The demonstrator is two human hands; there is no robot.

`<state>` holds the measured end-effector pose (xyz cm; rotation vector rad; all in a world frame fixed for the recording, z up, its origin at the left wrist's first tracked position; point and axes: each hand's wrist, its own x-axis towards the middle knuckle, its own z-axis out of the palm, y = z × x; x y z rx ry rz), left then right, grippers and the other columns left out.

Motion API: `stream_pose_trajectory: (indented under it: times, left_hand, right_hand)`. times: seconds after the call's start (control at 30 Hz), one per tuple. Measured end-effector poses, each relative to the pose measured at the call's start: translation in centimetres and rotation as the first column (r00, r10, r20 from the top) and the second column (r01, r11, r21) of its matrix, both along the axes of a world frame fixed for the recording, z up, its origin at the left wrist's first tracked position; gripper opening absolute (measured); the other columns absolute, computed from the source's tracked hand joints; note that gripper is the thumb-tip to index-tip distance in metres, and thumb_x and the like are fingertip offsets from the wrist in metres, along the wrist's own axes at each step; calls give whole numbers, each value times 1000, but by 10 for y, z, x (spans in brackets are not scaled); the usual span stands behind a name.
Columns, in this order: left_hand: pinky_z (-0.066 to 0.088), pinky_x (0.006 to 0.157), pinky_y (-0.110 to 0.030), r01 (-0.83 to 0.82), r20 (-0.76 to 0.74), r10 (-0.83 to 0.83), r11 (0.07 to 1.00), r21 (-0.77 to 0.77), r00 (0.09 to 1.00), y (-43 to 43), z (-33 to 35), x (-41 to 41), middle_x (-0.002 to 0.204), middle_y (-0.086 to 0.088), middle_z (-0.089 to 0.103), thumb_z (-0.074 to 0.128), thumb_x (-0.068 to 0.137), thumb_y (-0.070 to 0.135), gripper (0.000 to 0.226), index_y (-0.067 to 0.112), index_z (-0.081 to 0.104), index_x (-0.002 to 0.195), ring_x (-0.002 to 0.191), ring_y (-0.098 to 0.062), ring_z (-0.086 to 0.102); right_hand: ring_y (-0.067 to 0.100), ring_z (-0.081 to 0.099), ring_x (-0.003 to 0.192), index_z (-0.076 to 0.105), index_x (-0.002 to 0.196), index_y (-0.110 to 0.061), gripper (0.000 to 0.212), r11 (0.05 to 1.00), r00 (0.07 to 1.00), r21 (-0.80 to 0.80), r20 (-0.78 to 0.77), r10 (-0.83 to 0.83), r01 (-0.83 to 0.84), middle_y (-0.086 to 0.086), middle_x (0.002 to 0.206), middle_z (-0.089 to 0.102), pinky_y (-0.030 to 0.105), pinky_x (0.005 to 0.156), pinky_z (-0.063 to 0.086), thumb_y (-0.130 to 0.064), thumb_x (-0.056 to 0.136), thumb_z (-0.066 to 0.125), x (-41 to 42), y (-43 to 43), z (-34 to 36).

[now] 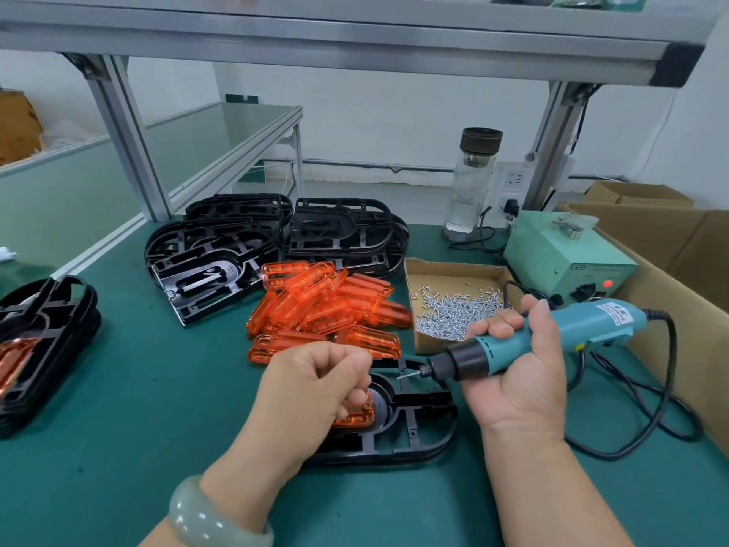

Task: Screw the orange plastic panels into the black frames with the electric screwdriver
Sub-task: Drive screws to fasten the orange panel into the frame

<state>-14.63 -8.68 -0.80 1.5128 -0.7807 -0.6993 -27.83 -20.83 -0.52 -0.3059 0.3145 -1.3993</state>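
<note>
My right hand [516,373] grips the teal electric screwdriver [552,333], its tip pointing left with a small screw [406,375] on the bit. My left hand [315,384] hovers with fingers curled, fingertips pinched near that screw; whether it holds anything I cannot tell. Under both hands lies a black frame [406,432] with an orange panel [355,416] seated in it, partly hidden by my left hand. A pile of loose orange panels [327,309] lies just behind.
A cardboard tray [430,270] of silver screws sits right of the pile. Stacked black frames [244,246] stand behind, another stack [43,349] at far left. The screwdriver's power box [564,254], a glass bottle [471,183] and cardboard boxes [678,262] fill the right side.
</note>
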Motion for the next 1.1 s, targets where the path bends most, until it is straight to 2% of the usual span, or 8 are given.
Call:
stream_pose_trajectory:
  times: [0.1, 0.23, 0.4, 0.6, 0.73, 0.9, 1.0, 1.1]
  left_hand:
    - [44, 46, -12, 30, 69, -30, 1000, -5, 997, 0, 0, -7, 62, 1, 69, 69, 83, 11, 16, 17, 72, 68, 52, -4, 62]
    - [47, 50, -11, 49, 140, -46, 999, -16, 989, 2, 0, -13, 61, 2, 70, 71, 81, 11, 22, 28, 74, 65, 53, -1, 61]
    - [50, 54, -13, 51, 205, -42, 998, -40, 978, 3, 1, -17, 63, 3, 70, 72, 81, 15, 31, 45, 72, 73, 54, -3, 60]
    - [50, 55, -13, 62, 233, -47, 997, -55, 971, 2, 0, -19, 63, 4, 69, 72, 80, 16, 30, 46, 71, 75, 54, -4, 61]
    - [54, 57, -23, 42, 225, -25, 997, -71, 974, 2, -1, -19, 65, 4, 70, 71, 80, 19, 29, 47, 71, 73, 59, -16, 65]
    - [49, 56, -12, 49, 215, -27, 994, -94, 976, -1, -2, -20, 63, 9, 70, 71, 81, 15, 30, 43, 72, 71, 56, -3, 64]
    - [50, 57, -12, 56, 230, -35, 995, -87, 973, -1, -2, -21, 64, 8, 70, 70, 81, 16, 25, 40, 72, 75, 57, -5, 65]
    - [49, 56, -11, 31, 222, -8, 995, -97, 975, -1, -4, -21, 62, 7, 70, 71, 81, 16, 26, 37, 72, 65, 56, -5, 64]
  right_hand:
    - [3, 46, 45, 51, 87, -22, 10, 1000, 1000, 25, 4, -15, 15, -11, 59, 47, 18, 57, 50, -24, 95, 56, 0, 0, -1]
    - [4, 46, 46, 51, 81, -19, 16, 997, 1000, 78, 12, -12, 11, -10, 61, 48, 19, 57, 51, -23, 95, 59, 3, 3, 0]
    - [4, 46, 46, 51, 83, -19, 15, 996, 1000, 93, 15, -16, 14, -10, 61, 48, 19, 57, 50, -23, 94, 59, 4, 5, 2]
    - [3, 45, 46, 51, 79, -19, 18, 994, 1000, 111, 2, -22, 21, -10, 61, 48, 18, 58, 51, -25, 94, 58, 5, 6, 3]
    - [4, 46, 46, 52, 81, -19, 15, 992, 1000, 122, 18, -16, 14, -9, 62, 48, 19, 57, 51, -25, 92, 60, 5, 7, 3]
    - [4, 45, 46, 51, 81, -19, 16, 992, 1000, 126, 16, -23, 21, -9, 62, 46, 19, 56, 50, -27, 93, 58, 6, 6, 3]
    - [4, 45, 46, 51, 81, -20, 16, 992, 1000, 124, 16, -24, 22, -9, 61, 47, 19, 56, 50, -27, 93, 58, 5, 6, 3]
    - [4, 45, 46, 51, 82, -19, 15, 992, 1000, 125, 18, -18, 16, -9, 61, 48, 19, 57, 50, -26, 93, 58, 7, 7, 2]
